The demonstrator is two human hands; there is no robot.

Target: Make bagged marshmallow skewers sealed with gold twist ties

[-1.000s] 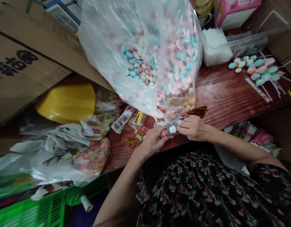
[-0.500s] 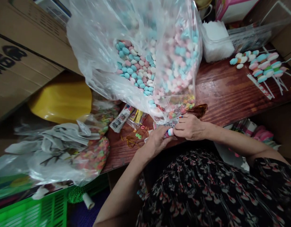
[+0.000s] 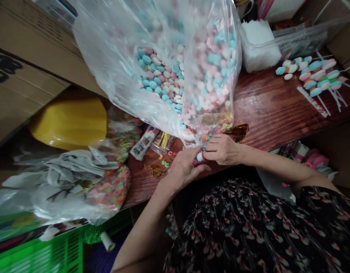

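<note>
At the table's near edge my hands almost meet around a few small pastel candies (image 3: 199, 156), one blue and one pinkish. My left hand (image 3: 183, 167) curls round them from the left, its thumb standing slightly off. From the right, my right hand (image 3: 222, 150) pinches at the same candies with bent fingers; its fingertips are partly hidden. Just beyond lies a big clear plastic bag (image 3: 112, 83) of blue, pink and white candies (image 3: 155, 77). Small colourful gummy rings (image 3: 214, 129) show by its lower edge, next to gold twist ties (image 3: 240, 132).
Candy skewers (image 3: 319, 77) on white sticks lie at the right, near a white stack of sheets (image 3: 260, 45). Leftward are a yellow bowl-like object (image 3: 69, 123), a bag of gummies (image 3: 109, 189), a narrow printed packet (image 3: 144, 143), green gummies (image 3: 165, 163) and cardboard boxes (image 3: 30, 87).
Both hands have shifted slightly left with the candies. My left thumb has moved away from the candies, and a pinkish one now shows beside the blue.
</note>
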